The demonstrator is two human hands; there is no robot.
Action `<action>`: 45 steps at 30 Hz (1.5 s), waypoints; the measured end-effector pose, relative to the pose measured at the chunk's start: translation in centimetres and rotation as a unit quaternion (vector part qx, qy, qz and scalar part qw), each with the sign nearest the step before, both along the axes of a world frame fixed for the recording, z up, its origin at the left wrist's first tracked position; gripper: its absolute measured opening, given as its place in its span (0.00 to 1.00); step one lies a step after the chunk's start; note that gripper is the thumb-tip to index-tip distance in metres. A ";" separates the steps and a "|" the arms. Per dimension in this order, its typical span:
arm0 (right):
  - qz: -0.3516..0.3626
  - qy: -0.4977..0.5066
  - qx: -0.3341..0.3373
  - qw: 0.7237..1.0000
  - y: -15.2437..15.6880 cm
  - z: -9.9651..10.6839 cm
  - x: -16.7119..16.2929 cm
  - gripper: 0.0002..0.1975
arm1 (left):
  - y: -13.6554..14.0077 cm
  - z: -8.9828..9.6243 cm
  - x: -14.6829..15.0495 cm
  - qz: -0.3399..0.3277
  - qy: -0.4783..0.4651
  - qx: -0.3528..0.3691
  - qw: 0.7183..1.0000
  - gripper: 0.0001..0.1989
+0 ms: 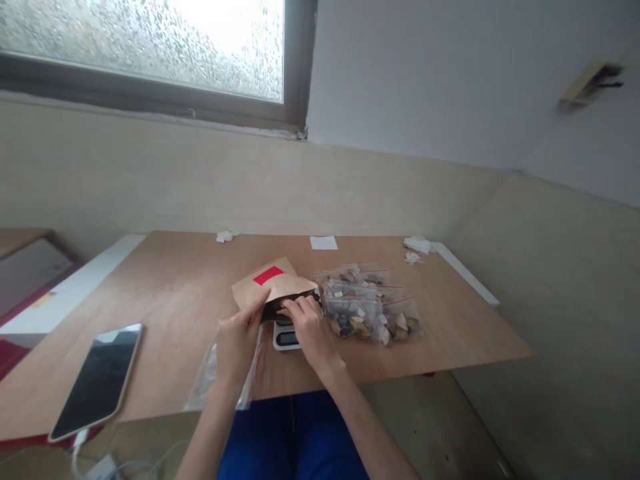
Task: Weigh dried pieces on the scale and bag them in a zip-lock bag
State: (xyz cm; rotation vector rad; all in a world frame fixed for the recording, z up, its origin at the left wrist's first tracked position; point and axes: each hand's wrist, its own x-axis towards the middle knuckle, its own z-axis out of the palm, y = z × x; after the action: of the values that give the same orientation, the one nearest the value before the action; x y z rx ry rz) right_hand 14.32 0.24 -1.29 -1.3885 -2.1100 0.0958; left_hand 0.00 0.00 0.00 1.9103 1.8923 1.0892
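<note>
A brown kraft paper bag (pixel 293 285) with a red label lies tilted over a small white digital scale (pixel 287 339), its dark mouth facing me. My left hand (pixel 241 333) grips the bag's near left edge between thumb and fingers. At the opening is my right hand (pixel 309 327), its fingers bunched together at the mouth; whatever they pinch is hidden. Under my left forearm lie clear empty-looking plastic zip bags (pixel 205 377). Just right of the scale, several clear zip bags (pixel 357 310) hold dark and tan dried pieces.
A tablet (pixel 100 380) with a charging cable lies at the table's left front. Along the back of the wooden table (pixel 175 287) are a white paper (pixel 324 243), a crumpled tissue (pixel 225 237) and more white tissues (pixel 419 245). A wall and window stand behind.
</note>
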 end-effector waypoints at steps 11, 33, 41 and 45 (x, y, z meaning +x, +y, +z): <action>-0.006 0.405 -0.112 0.907 5.3 -3.4 5.4 0.12 | 1.4 0.4 -2.0 0.068 -0.032 0.035 0.997 0.17; 0.020 0.273 -0.185 0.944 9.7 -4.9 6.5 0.10 | 1.2 0.0 -3.1 0.080 -0.083 0.051 0.992 0.18; 0.097 0.367 -0.317 0.869 5.5 -3.7 3.9 0.09 | 1.3 0.6 -2.8 0.080 -0.085 0.050 0.992 0.16; 0.075 0.392 -0.332 0.855 4.9 -3.7 2.9 0.08 | 1.3 0.6 -2.9 0.085 -0.087 0.055 0.991 0.16</action>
State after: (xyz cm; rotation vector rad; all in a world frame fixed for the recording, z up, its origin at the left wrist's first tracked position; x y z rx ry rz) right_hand 17.20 5.13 -5.01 -1.2028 -1.4943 1.3277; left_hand -2.92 1.33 0.55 1.6679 1.9611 1.3907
